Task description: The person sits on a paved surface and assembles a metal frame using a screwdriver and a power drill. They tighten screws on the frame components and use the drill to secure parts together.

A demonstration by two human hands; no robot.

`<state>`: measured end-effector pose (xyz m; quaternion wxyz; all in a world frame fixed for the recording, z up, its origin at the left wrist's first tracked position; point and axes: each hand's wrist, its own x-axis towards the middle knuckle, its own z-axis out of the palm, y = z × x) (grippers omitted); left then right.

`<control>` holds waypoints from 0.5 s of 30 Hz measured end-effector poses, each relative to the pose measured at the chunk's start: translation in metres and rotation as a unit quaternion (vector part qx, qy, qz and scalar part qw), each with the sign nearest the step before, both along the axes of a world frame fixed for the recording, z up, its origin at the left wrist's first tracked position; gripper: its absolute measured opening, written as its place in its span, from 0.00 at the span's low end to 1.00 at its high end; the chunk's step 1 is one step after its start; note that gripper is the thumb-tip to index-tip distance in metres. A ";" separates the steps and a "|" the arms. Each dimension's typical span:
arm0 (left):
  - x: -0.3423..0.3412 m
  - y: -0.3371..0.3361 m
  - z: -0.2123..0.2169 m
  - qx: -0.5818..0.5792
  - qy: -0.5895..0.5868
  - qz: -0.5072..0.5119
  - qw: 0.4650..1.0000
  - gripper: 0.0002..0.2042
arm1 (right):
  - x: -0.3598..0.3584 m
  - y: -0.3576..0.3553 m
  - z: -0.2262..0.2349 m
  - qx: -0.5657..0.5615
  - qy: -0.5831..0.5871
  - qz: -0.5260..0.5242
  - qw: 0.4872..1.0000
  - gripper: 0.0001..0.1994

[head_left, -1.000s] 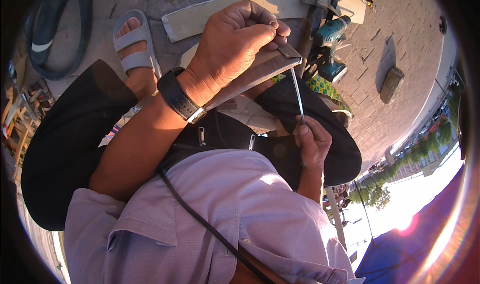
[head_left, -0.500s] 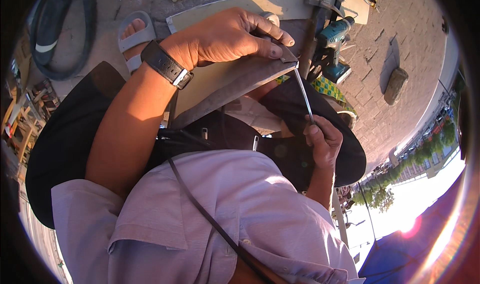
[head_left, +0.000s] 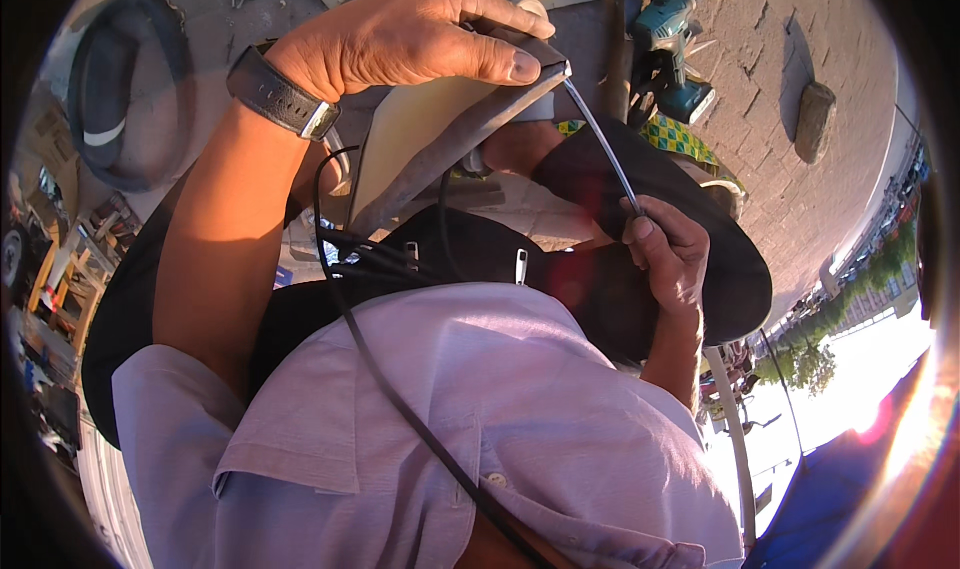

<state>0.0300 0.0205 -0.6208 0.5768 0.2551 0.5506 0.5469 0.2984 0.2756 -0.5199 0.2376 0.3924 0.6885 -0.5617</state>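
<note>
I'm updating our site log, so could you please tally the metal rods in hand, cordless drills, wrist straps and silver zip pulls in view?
Metal rod, in the right hand: 1
Cordless drill: 1
Wrist strap: 1
Silver zip pulls: 2
Total: 5

The rod is silvery, the panel beige-and-grey, the drill teal-and-black.

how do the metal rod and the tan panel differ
The metal rod is thin and shiny; the tan panel is broad and matte. The right grip holds the rod, while the left grip is on the panel. Rod and panel appear to meet at one corner.
</note>
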 end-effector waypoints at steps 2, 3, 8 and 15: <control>0.003 -0.003 0.010 -0.029 -0.012 0.011 0.999 0.25 | -0.004 -0.005 0.002 0.023 -0.002 0.014 1.000 0.16; 0.006 -0.007 0.007 -0.027 0.009 0.016 0.999 0.25 | -0.006 -0.005 0.002 0.022 -0.001 0.018 1.000 0.16; 0.024 -0.009 0.023 -0.048 0.112 0.036 0.992 0.27 | 0.000 -0.011 0.003 0.033 -0.002 0.007 0.999 0.14; 0.065 0.001 0.045 -0.154 0.372 0.081 0.912 0.16 | 0.012 -0.015 0.003 0.035 0.022 0.003 0.999 0.13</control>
